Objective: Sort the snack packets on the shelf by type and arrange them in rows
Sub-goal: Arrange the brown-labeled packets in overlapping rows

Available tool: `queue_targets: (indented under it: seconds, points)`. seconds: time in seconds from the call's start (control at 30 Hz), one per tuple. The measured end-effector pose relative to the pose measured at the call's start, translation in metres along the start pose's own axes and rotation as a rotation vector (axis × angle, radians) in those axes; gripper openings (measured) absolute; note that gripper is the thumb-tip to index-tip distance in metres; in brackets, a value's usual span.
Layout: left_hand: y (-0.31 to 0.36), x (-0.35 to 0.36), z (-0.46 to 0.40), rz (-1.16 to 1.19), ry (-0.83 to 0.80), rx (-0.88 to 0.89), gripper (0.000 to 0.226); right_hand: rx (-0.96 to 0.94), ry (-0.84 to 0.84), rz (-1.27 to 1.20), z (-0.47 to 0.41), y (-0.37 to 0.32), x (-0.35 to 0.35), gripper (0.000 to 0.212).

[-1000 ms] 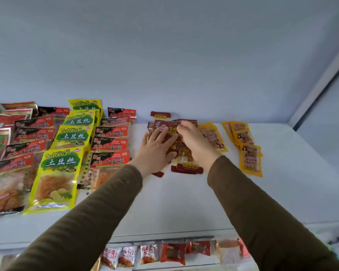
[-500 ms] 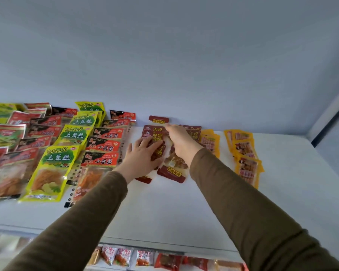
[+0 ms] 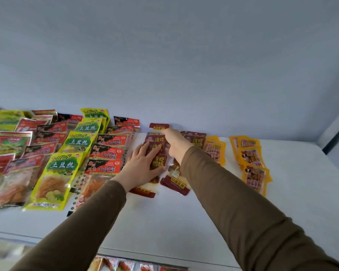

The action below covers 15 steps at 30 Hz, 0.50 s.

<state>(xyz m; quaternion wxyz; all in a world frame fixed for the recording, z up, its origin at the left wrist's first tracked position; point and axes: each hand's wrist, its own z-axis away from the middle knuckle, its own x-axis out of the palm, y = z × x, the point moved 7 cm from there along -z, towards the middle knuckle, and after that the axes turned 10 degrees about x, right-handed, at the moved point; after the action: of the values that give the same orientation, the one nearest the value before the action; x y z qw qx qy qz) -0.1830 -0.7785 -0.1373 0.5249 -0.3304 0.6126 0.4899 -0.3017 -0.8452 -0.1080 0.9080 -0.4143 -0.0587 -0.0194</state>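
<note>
A row of dark red snack packets (image 3: 159, 161) runs front to back in the middle of the white shelf (image 3: 164, 218). My left hand (image 3: 143, 167) lies flat on them, fingers spread, holding nothing. My right hand (image 3: 174, 143) reaches to the back of the row and pinches the top of a dark red packet (image 3: 158, 126) by the wall. A second dark red row (image 3: 196, 140) lies right of my right arm, partly hidden by it. Yellow-green packets (image 3: 57, 173) and red-and-black packets (image 3: 106, 167) lie in rows at the left.
Two rows of orange-yellow packets (image 3: 252, 165) lie at the right. More red and green packets (image 3: 10, 145) fill the far left. The blue-grey back wall (image 3: 184, 65) stands right behind the rows. A lower shelf with small packets (image 3: 123, 266) shows under the front edge.
My right hand has moved from the middle of the dark red row to its back end by the wall. My left hand still rests flat on the row. The view has shifted.
</note>
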Motion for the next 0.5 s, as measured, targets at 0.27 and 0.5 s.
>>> queue_targets:
  seconds: [0.27,0.5]
  points:
    - [-0.009,0.008,0.014,0.054,0.009,-0.010,0.094,0.035,-0.021,-0.040,-0.009,-0.005,0.026,0.024]
    - [-0.011,0.009,0.011,0.087,-0.007,-0.015,0.091,-0.131,0.019,0.187,-0.017,-0.023,0.027,0.036]
